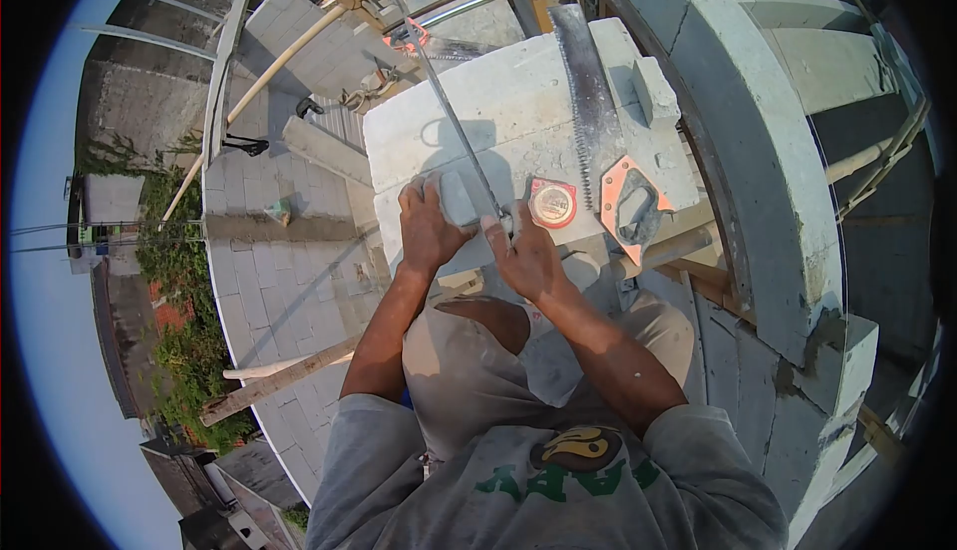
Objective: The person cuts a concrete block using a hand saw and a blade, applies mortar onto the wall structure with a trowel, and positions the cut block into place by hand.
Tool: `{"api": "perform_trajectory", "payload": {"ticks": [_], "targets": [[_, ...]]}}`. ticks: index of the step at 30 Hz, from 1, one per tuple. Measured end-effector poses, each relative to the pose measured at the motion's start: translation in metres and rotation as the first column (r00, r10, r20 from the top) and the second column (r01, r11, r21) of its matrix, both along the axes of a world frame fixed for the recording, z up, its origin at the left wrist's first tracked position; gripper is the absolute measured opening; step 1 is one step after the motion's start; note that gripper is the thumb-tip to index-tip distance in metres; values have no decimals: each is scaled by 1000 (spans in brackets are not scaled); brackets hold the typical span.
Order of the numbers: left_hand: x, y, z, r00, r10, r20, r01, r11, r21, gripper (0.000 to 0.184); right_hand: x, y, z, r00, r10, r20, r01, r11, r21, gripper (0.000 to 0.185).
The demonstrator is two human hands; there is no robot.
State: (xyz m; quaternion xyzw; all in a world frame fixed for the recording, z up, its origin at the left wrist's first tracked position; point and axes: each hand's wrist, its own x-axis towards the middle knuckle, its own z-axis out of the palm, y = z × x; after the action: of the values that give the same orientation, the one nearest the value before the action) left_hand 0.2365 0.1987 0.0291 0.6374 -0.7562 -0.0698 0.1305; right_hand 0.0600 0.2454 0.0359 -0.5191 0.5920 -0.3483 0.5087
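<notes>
My left hand (429,223) is closed on the left side of a small grey block piece (461,197), which lies on the large white block (404,141) in front of me. My right hand (520,251) grips the near end of a long, narrow metal blade (461,131). The blade runs away from me across the block top, just right of the grey piece. Its exact kind is unclear, since my fingers cover that end. A round red tape measure (553,203) sits just beyond my right fingers. To its right lies a hand saw (588,81) with an orange handle.
A small block offcut (655,93) rests at the block's right edge. Another orange-handled saw (439,49) lies at the far side. On the right, a curved grey block wall (743,121) rises close by. Bamboo poles (289,51) and a wooden plank (269,390) stand left.
</notes>
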Motion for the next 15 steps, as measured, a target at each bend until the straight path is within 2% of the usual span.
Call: {"api": "perform_trajectory", "payload": {"ticks": [2,5,8,11,15], "targets": [[1,1,2,1000,1,14,-1,1000,7,98,6,-1,0,1000,18,8,-18,1000,24,62],[1,1,2,1000,-6,17,6,1000,14,98,19,7,-53,976,61,-209,-54,998,38,62],[4,-5,1,999,-24,37,24,1000,-1,98,5,12,-45,995,73,-66,-72,997,17,57],[3,2,0,999,1,39,-2,1000,27,98,0,4,9,997,30,73,-36,996,85,40],[5,-1,-3,999,-13,34,14,1000,-24,97,11,0,7,1000,4,-11,-4,1000,-3,37]]}}
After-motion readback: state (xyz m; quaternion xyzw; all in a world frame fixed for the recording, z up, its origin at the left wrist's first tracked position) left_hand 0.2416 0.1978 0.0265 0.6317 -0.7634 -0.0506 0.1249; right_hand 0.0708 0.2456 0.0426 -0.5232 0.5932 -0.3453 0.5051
